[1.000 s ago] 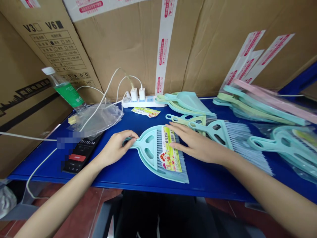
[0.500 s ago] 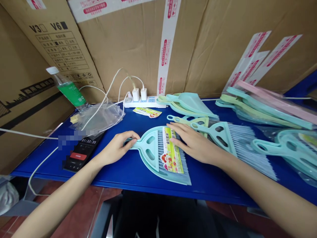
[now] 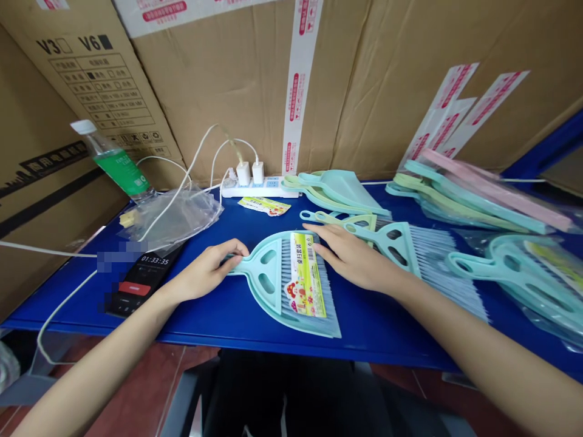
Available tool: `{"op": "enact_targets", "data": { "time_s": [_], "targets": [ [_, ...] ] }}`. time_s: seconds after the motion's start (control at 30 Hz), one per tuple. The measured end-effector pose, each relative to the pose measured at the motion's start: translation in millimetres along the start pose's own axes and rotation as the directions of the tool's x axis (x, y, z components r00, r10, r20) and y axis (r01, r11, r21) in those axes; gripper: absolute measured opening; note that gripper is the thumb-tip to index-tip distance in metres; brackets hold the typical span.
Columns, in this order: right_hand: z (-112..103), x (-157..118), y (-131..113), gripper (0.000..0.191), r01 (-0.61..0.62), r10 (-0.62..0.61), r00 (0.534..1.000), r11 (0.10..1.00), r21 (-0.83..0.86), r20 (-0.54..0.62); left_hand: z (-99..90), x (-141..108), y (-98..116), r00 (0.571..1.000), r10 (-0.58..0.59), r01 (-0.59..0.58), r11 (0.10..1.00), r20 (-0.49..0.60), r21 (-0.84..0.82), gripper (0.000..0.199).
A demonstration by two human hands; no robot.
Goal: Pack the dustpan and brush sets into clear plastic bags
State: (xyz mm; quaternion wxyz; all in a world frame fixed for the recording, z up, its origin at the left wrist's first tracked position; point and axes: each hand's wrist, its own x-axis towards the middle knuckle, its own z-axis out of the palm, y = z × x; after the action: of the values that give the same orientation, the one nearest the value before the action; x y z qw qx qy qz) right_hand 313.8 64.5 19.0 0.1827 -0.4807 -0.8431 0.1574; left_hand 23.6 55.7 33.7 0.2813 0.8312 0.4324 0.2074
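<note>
a: quick, what's the l hand (image 3: 210, 270) on?

b: the handle end, left of the dustpan (image 3: 262, 304). thumb + forefinger pinched round it, other fingers curled in.

a: and the r hand (image 3: 359, 258)?

b: fingers extended and loosely apart, gripping nothing afaict. tips by the far edge of the bristles, thumb just beside the label (image 3: 306, 282). contact? can't tell from where i'm standing.

a: where's the set?

b: flat on the table (image 3: 218, 328), in front of the person, btwn both hands. brush (image 3: 274, 270) lies in the dustpan, label across the bristles, wide side facing right.

a: step?

b: holding/steadying stage imo: brush nested, label on top. any shift from here calls for a firm handle pinch + a light r hand, so brush and label don't slide, i'd say.

a: edges?

b: tight up front. the pan's near corner is close to the table's front edge. more bare blue to the right of that corner, under the r forearm.

a: far side + right?

b: loose label (image 3: 264, 205) w/ power strip (image 3: 273, 189) behind it, then cardboard (image 3: 237, 79). green brush (image 3: 325, 216) and spare teal brush (image 3: 444, 261) by the r hand, stacked dustpans (image 3: 350, 188) behind, bagged set (image 3: 492, 264) further right. not much room for a sideways sweep, imo.

a: left?

b: phone (image 3: 141, 276) near the l wrist, clear bags (image 3: 182, 215) + bottle (image 3: 122, 173) behind it.
</note>
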Motion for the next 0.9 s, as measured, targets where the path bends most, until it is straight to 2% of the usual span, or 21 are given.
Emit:
{"op": "enact_targets", "data": {
  "time_s": [0.2,0.3,0.37,0.47,0.53,0.63,0.73,0.9],
  "targets": [
    [-2.6,0.9,3.7,0.052,-0.003,0.011,0.999,0.988,0.152,-0.053,-10.3,7.7,2.3,1.000,0.013,-0.014,0.999,-0.005,-0.053,0.012],
    [-3.8,1.5,3.2,0.054,-0.030,0.067,0.994,0.928,0.371,-0.087,-17.4,13.1,6.8,1.000,0.001,0.001,0.995,0.015,-0.103,0.013],
    [-5.7,1.3,0.0,0.060,-0.096,0.160,0.985,0.810,0.579,-0.061,-19.5,15.4,8.7,1.000,0.003,-0.003,0.990,0.003,-0.140,0.014],
    [-9.7,-0.2,-8.7,0.074,-0.226,0.271,0.958,0.520,0.824,0.092,-18.2,15.5,8.9,0.999,-0.003,-0.004,0.983,-0.035,-0.182,0.014],
    [-11.0,-0.7,-15.4,0.081,-0.309,0.280,0.935,0.346,0.886,0.217,-15.8,13.9,7.7,0.999,-0.012,0.001,0.980,-0.051,-0.200,0.015],
    [-8.8,0.5,-22.5,0.089,-0.410,0.287,0.893,0.197,0.891,0.347,-13.1,11.6,5.1,0.998,-0.015,0.001,0.978,-0.068,-0.210,0.017],
    [-3.2,1.8,-23.3,0.095,-0.418,0.307,0.880,0.137,0.898,0.363,-12.6,11.2,2.5,0.997,-0.022,0.005,0.979,-0.080,-0.204,0.017],
    [4.8,-0.3,-15.6,0.099,-0.363,0.253,0.915,0.168,0.917,0.316,-13.7,11.8,-1.0,0.997,-0.045,0.034,0.982,-0.057,-0.187,0.015]
  ]
}}
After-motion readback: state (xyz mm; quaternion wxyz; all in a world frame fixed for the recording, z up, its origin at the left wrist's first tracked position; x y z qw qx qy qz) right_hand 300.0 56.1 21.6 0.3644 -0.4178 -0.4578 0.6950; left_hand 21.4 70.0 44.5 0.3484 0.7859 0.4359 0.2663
